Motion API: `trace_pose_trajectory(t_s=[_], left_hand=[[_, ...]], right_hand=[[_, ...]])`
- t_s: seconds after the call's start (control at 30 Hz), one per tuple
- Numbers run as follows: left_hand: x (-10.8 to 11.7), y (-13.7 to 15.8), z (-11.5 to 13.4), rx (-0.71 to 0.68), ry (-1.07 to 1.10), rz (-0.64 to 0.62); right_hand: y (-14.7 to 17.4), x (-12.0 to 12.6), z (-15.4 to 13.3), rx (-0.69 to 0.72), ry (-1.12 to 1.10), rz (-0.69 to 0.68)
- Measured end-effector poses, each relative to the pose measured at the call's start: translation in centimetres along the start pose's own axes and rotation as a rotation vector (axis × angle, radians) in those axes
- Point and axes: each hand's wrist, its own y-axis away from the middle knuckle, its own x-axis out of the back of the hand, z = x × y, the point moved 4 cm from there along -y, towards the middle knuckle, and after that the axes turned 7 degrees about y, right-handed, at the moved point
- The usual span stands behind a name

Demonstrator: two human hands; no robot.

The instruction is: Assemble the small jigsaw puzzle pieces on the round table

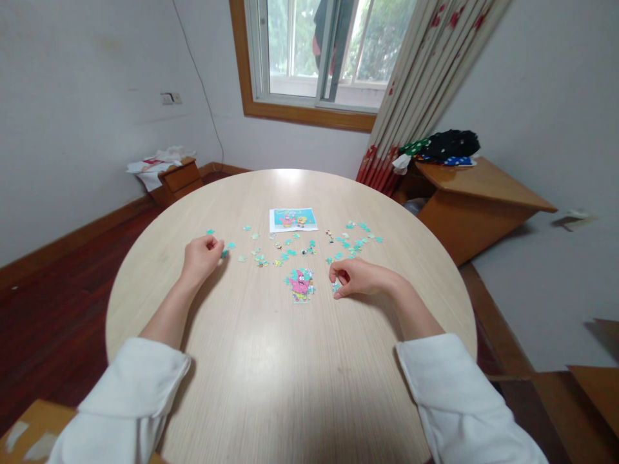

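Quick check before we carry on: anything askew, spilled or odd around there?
Nothing looks spilled or damaged. Loose puzzle pieces lie scattered, mostly beyond the joined section, which seems ordinary. Only the cloth heap on the wooden cabinet at right looks untidy.

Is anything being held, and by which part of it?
The right grip seems to hold a small puzzle piece by its edges, between thumb and fingers. Whether the curled left grip holds anything cannot be told.

2 hands [202,260] [362,277] apart, fingers [336,267] curled, forearms [167,312] extended.
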Motion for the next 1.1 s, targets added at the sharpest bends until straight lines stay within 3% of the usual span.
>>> trace_pose_trajectory(t_s=[1.1], left_hand=[[-0.23,0.07,0.03,-0.006,-0.008,-0.01]], right_hand=[[-0.04,-0.06,-0.57,0.015,-0.136,-0.067]])
